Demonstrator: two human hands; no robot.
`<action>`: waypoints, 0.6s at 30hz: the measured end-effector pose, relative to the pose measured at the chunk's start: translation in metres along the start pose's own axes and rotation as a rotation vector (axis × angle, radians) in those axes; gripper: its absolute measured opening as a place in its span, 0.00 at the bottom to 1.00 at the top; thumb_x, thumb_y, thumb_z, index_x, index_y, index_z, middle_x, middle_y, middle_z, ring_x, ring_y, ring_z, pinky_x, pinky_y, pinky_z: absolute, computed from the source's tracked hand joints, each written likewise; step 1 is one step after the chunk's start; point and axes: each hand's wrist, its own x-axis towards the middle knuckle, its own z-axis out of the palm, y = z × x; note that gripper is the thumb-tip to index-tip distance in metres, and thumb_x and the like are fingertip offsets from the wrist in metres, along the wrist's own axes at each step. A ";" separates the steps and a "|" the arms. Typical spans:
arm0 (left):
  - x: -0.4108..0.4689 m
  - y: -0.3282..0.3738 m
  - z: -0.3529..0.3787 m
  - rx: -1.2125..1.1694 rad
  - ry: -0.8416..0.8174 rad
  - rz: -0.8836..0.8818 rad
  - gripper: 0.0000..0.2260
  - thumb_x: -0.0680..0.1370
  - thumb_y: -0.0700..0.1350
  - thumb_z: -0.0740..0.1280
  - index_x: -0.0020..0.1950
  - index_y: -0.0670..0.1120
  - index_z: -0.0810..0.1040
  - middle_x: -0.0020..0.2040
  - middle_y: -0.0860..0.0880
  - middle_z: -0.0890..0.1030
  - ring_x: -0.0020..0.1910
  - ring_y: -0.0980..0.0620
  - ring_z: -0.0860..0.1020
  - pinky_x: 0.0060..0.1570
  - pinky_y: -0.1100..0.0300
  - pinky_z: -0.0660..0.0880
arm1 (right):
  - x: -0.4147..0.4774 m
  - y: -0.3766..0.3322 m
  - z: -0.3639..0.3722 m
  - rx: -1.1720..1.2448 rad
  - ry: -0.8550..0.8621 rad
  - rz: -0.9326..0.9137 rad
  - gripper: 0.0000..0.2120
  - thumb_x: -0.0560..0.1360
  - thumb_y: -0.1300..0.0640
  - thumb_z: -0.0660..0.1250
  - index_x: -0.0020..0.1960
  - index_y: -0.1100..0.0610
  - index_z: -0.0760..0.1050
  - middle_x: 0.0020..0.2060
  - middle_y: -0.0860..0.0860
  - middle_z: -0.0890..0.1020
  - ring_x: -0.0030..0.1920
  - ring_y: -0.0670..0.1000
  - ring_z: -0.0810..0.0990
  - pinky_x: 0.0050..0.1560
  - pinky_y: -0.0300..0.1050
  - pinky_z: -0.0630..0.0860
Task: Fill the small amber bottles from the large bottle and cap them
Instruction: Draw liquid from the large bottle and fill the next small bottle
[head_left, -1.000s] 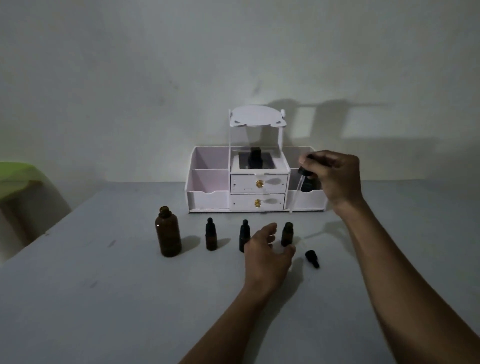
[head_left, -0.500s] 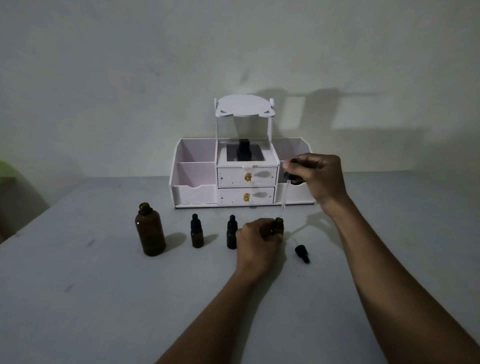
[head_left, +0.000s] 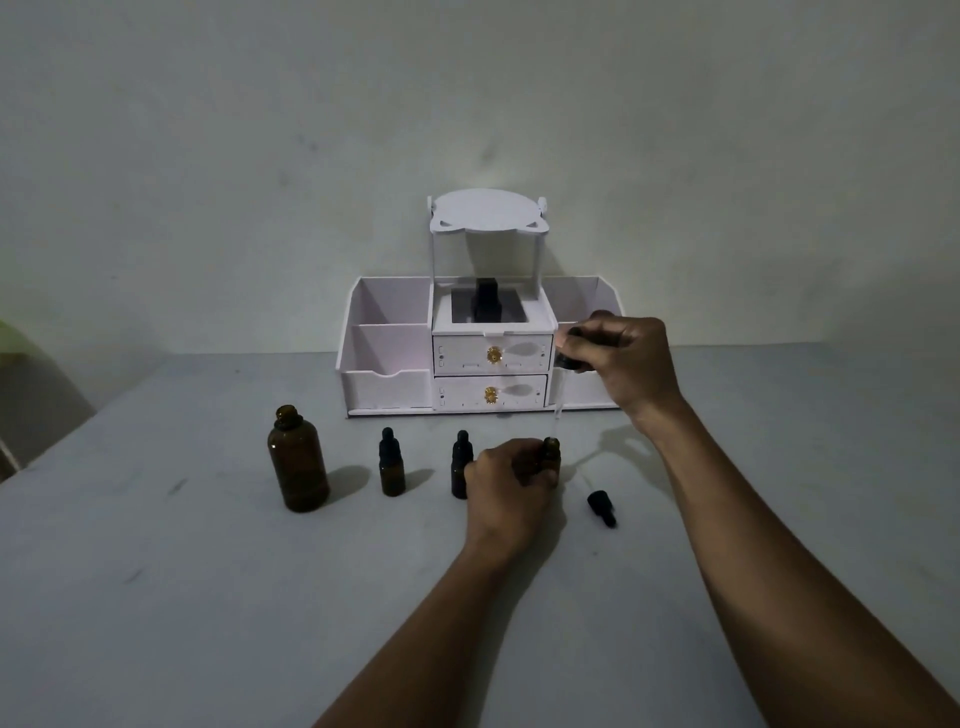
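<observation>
Table is grey with loads of bare room on the near side of both grips; white organizer sits behind them against the wall, right up behind the right hand, so that side is tight. Big bottle stands upright and uncapped, well off to the left of the left hand; two capped small bottles stand upright between it and that hand, the nearer one touching or just behind the knuckles, can't tell which. Left hand is wrapped round the open bottle, pinching it upright, mouth up. Right hand is above it, fingers pressed on the dark bulb of a dropper; long axis near vertical, tip down at the mouth. Loose cap lies on its side just right of the left hand.
</observation>
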 end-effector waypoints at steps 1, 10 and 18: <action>0.000 0.000 0.000 -0.002 -0.002 -0.001 0.17 0.76 0.38 0.72 0.64 0.44 0.80 0.60 0.48 0.83 0.54 0.62 0.77 0.43 0.85 0.65 | 0.000 0.001 0.000 -0.008 0.000 -0.002 0.01 0.70 0.64 0.76 0.41 0.59 0.86 0.33 0.54 0.84 0.32 0.51 0.85 0.41 0.44 0.81; 0.000 -0.002 0.002 -0.022 0.013 -0.015 0.17 0.77 0.38 0.71 0.65 0.44 0.79 0.61 0.49 0.82 0.53 0.62 0.75 0.40 0.85 0.64 | 0.002 0.006 0.002 -0.062 0.033 0.006 0.04 0.70 0.64 0.77 0.44 0.62 0.86 0.35 0.55 0.85 0.39 0.56 0.86 0.49 0.53 0.84; -0.001 -0.001 0.001 -0.032 0.023 -0.025 0.17 0.77 0.39 0.71 0.66 0.46 0.79 0.61 0.50 0.82 0.53 0.63 0.76 0.46 0.81 0.66 | -0.004 -0.001 0.003 -0.130 -0.010 -0.021 0.04 0.71 0.60 0.77 0.46 0.58 0.86 0.38 0.51 0.87 0.41 0.52 0.86 0.51 0.50 0.84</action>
